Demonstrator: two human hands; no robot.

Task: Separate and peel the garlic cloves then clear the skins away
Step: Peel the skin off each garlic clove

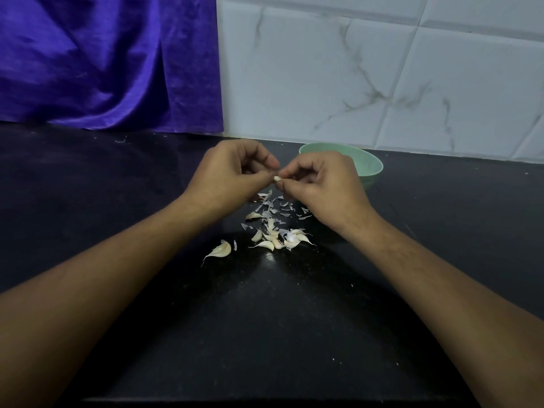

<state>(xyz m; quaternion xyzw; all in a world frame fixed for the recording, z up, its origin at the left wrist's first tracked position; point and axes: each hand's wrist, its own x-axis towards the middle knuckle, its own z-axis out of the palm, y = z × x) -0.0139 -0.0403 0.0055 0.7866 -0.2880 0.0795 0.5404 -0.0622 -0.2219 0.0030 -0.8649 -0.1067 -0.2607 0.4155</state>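
My left hand point(232, 172) and my right hand point(321, 184) meet above the black counter, and their fingertips pinch one small garlic clove point(277, 178) between them. Below the hands lies a heap of several unpeeled cloves point(279, 238), pale with thin tails. One larger clove point(221, 250) lies apart to the left of the heap. Papery skin scraps point(276, 207) are scattered between the heap and my hands.
A mint-green bowl point(371, 167) stands behind my right hand, near the white marbled tile wall point(382, 78). A purple cloth point(103, 63) hangs at the back left. The black counter point(265, 319) reaches down to its front edge at the bottom of the view.
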